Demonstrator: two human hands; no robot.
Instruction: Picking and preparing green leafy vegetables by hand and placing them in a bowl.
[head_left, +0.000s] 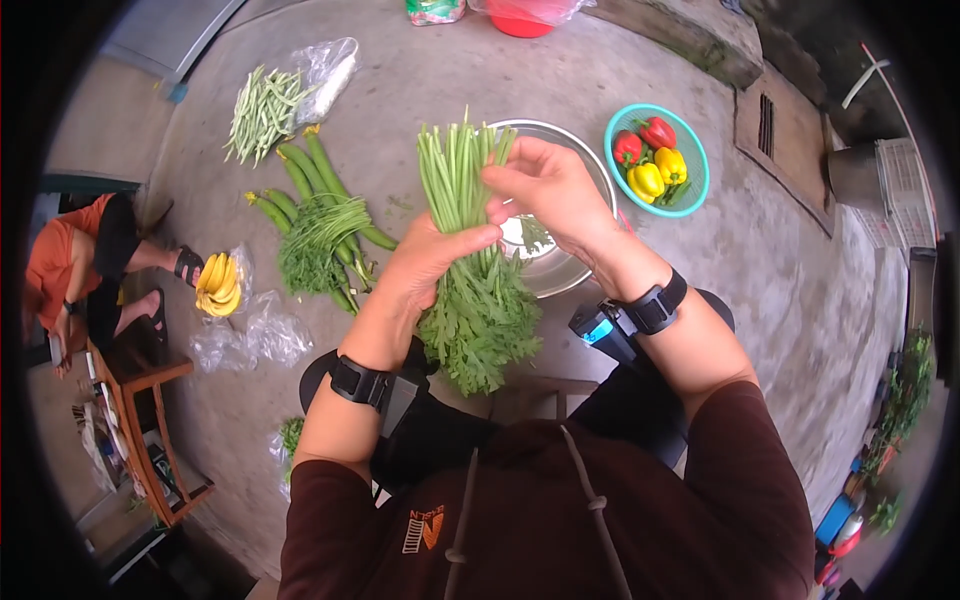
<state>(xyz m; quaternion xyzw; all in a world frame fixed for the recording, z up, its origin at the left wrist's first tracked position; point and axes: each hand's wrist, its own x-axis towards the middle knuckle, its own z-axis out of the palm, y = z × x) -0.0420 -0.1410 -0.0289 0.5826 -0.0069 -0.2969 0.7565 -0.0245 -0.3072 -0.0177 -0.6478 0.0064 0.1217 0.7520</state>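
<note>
My left hand (435, 259) is closed around a thick bunch of leafy greens (480, 322), its cut stems pointing away from me and its leaves hanging towards my lap. My right hand (540, 187) touches the stems at the bunch's right side, thumb and fingers drawn together; whether it pinches a stem is hard to tell. Partly behind that hand, a round steel basin (566, 277) stands on the floor with some green leaves in it. Left of the bunch lie finer feathery greens (311, 255) on long green gourds (322, 161).
A turquoise basket (705, 172) holds red and yellow peppers. Green beans (262, 112) lie by a plastic bag (330, 75). Bananas (219, 285) and crumpled plastic bags (277, 330) are at left, near a seated person (82, 262) and a wooden stand (142, 375). A red tub (521, 22) stands beyond.
</note>
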